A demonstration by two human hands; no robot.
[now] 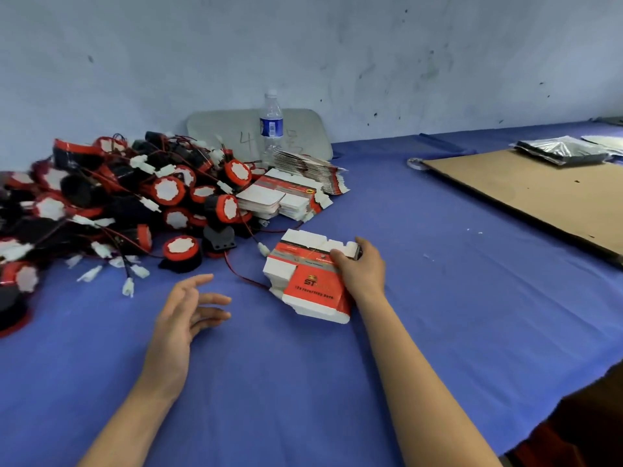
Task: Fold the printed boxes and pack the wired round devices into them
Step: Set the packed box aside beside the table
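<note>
Near centre on the blue-covered bench (438, 264): one held stack (308, 281) of flat printed boxes, red and white, lying slightly askew. Gripped at its far right corner by the right hand (362, 269), grip narrow, thumb on top and fingers over the far edge. To the left, the left hand (187, 311), holding nothing, grip wide, fingers spread and relaxed, palm turned right.

Two more stacks of flat boxes farther off: one squared stack (279, 200) just beside the pile, one fanned stack (310, 170) behind it.

At far left, one heaped pile of devices (135, 203), black with red rims and white faces, tangled in red and black leads with white plugs; too many to count. One red wire (242, 276) trailing from the pile to under the held stack.

Against the wall, one bottle (271, 126) upright in front of one grey board (303, 129). At right, one cardboard sheet (539, 193), with silver bags (559, 151) at its far end, number unclear.
</note>
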